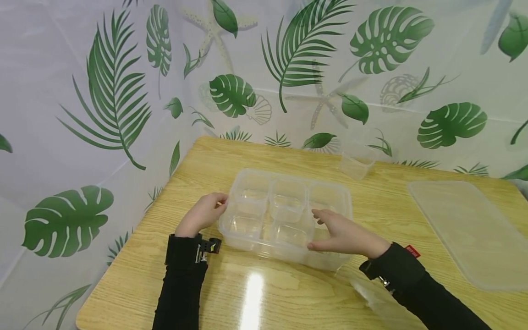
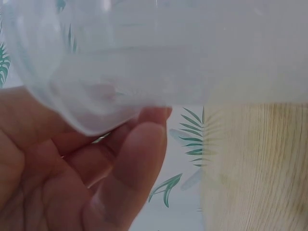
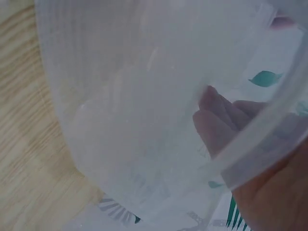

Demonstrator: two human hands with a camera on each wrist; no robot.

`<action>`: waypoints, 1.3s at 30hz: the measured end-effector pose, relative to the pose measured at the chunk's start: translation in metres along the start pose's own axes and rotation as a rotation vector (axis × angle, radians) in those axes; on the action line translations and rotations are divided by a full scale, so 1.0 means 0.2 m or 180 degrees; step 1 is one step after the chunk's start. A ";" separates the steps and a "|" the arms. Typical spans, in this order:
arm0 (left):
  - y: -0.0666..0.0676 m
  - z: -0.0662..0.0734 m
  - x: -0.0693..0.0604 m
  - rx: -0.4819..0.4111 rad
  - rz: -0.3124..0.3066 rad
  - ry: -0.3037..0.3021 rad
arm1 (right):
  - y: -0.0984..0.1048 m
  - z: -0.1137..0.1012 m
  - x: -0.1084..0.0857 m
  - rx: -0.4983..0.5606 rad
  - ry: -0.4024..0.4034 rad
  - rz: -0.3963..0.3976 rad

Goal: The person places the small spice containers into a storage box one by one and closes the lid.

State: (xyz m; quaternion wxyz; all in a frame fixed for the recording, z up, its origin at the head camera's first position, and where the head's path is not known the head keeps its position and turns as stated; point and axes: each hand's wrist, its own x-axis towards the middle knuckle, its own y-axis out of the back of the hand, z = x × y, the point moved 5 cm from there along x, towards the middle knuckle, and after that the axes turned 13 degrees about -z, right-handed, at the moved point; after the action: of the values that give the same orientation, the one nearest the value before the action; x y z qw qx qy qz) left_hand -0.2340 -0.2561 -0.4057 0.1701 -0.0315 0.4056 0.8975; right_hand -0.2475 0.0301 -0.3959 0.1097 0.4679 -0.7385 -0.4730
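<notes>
A large clear plastic box stands on the wooden table with several small clear containers in it, set in rows. My left hand is at the box's left side, its fingers curled at the rim. In the left wrist view, thumb and fingertips meet just under the box's overhanging edge. Over the right half of the box reaches my right hand, thumb and fingers spread apart above the small containers. The right wrist view shows its fingers through the cloudy plastic; whether they touch a container I cannot tell.
Behind the box, near the wall, stands one more small clear container. A flat translucent lid lies on the table to the right. Something thin and see-through lies under my right forearm. A leaf-patterned sheet hangs along the table's back and left.
</notes>
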 end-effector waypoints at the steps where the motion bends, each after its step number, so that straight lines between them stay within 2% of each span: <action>1: 0.00 0.00 0.00 -0.0011 -0.0001 0.0006 | 0.00 0.00 -0.01 -0.0008 0.0011 0.0015; 6: 0.00 0.00 -0.01 -0.0029 -0.0011 0.0046 | 0.01 0.00 -0.06 0.0003 0.0080 -0.0076; 11: -0.01 0.00 -0.01 -0.0025 -0.0006 0.0033 | -0.02 -0.02 -0.06 0.0067 0.0171 -0.0233; 15: -0.01 0.00 -0.01 -0.0047 -0.0011 0.0028 | -0.02 -0.05 -0.05 0.0057 0.0282 -0.0215; 20: -0.01 0.00 0.00 -0.0026 -0.0013 0.0024 | -0.01 -0.09 -0.02 -0.0191 0.0437 -0.0115; 27: -0.01 0.00 0.00 -0.0007 0.0000 0.0002 | -0.03 -0.07 0.04 -0.0197 0.0240 -0.0296; 33: -0.01 0.00 0.00 -0.0037 0.0002 0.0035 | -0.02 -0.08 0.05 -0.0192 0.0188 -0.0345; 36: -0.01 -0.01 0.00 -0.0059 -0.0006 0.0048 | 0.00 -0.08 0.03 -0.0199 0.0174 -0.0289; 39: -0.01 -0.01 0.00 -0.0100 -0.0017 0.0060 | 0.06 -0.07 -0.01 -0.0217 0.0201 -0.0090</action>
State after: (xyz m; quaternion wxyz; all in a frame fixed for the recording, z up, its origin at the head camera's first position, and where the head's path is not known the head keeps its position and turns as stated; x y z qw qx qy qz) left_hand -0.2337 -0.2558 -0.4080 0.1681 -0.0437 0.3929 0.9030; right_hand -0.2452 0.0261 -0.3781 0.1422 0.4890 -0.7114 -0.4843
